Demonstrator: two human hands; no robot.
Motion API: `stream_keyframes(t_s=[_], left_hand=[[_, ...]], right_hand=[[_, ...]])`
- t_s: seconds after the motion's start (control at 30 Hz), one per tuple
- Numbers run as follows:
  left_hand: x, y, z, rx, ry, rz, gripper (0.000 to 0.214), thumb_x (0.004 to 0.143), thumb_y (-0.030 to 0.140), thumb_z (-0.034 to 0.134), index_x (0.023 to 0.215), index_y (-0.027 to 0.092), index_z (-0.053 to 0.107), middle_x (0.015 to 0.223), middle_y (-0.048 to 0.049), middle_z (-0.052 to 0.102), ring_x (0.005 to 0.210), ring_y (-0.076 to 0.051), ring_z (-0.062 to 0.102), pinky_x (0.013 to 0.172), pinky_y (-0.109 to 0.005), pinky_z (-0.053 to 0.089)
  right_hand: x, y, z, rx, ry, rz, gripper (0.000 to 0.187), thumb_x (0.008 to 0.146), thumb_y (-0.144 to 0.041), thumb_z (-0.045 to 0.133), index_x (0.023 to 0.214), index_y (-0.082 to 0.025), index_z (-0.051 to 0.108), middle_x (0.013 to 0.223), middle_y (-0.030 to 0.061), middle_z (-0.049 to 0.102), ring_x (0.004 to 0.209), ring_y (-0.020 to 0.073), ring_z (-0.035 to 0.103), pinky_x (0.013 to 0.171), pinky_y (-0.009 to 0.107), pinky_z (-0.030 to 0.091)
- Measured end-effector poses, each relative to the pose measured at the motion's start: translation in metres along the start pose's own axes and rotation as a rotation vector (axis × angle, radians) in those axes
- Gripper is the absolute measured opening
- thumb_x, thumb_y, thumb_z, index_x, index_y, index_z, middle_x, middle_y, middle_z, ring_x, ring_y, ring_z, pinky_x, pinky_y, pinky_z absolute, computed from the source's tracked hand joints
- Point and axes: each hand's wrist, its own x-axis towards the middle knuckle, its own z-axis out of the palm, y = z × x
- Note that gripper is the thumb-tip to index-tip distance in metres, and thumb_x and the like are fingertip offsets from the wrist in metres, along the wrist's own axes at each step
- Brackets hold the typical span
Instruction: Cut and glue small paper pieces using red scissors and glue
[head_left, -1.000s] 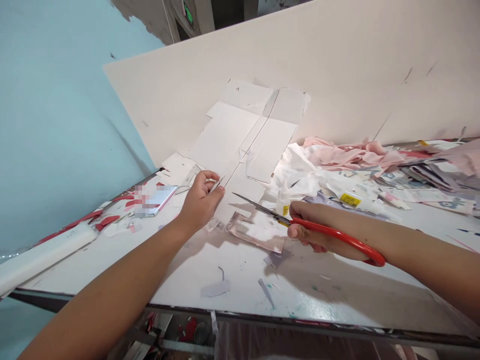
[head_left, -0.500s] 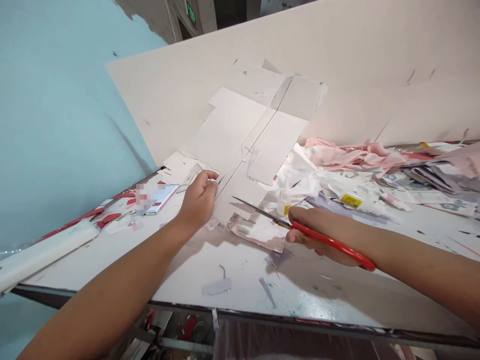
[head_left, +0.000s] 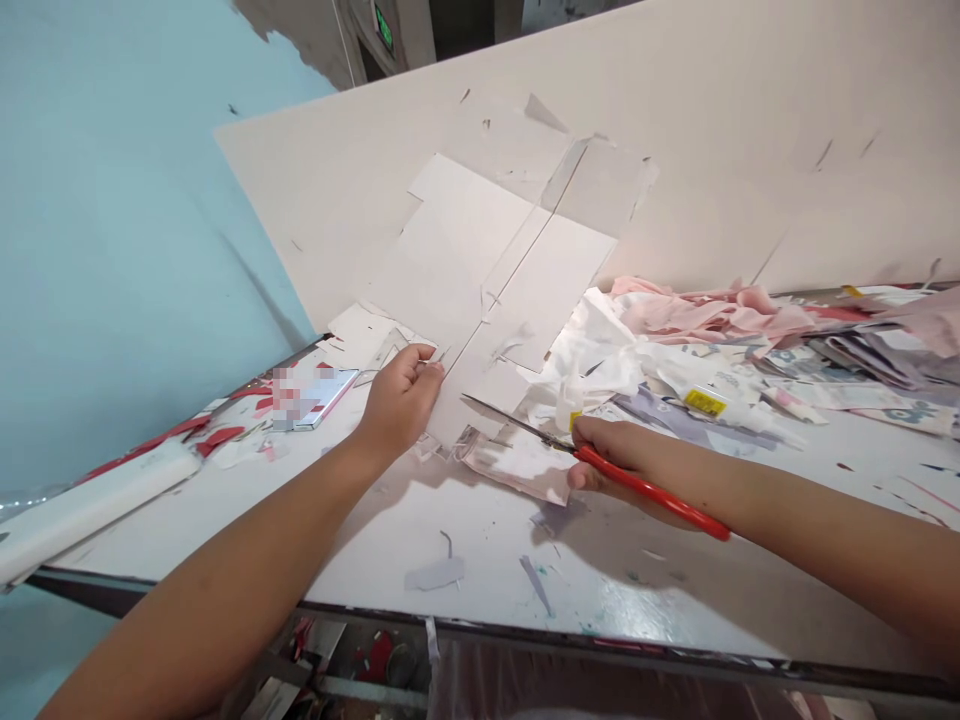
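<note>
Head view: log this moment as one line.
left hand: holds card | right hand: holds scissors, blades at card edge | table: scraps

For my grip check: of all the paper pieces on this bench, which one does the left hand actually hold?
The large white folded card sheet, propped up against the backboard. The left hand grips its lower edge; the other scraps lie loose on the table.

My left hand is stretched forward, fingers curled in a pinch. My right hand is low, fist closed, forearm level.
</note>
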Motion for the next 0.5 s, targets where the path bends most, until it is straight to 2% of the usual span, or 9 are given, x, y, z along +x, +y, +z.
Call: stream_keyframes(t_s=[0.13,0.3,0.5], left_hand=[[0.004,-0.003,0.002,-0.049,-0.003,-0.002,0.018,0.073,0.036,0.051,0.080,0.021,0.055,0.058,0.0031,0.051,0.047,-0.010,0.042,0.046,-0.022,0.033],[0.012,-0.009,0.001,-0.122,0.008,-0.036,0.015,0.071,0.035,0.052,0.075,0.021,0.053,0.055,0.0042,0.046,0.047,-0.010,0.040,0.045,-0.021,0.032],[0.024,-0.019,-0.007,-0.062,0.174,-0.116,0.014,0.071,0.034,0.048,0.072,0.021,0.049,0.054,0.0048,0.040,0.045,-0.009,0.034,0.042,-0.021,0.027]], right_hand=[[-0.007,-0.002,-0.002,0.062,-0.021,0.005,0.035,0.075,-0.057,0.041,0.077,-0.023,0.032,0.066,-0.0023,0.050,0.056,0.0138,0.042,0.052,0.027,0.035],[-0.018,-0.011,-0.010,0.100,-0.035,0.016,0.036,0.079,-0.059,0.029,0.084,-0.023,0.029,0.079,0.0014,0.060,0.064,0.0167,0.051,0.060,0.030,0.038],[-0.019,-0.012,-0.012,0.020,-0.035,0.107,0.038,0.080,-0.060,0.026,0.085,-0.023,0.032,0.070,0.0008,0.061,0.055,0.0154,0.051,0.055,0.029,0.037]])
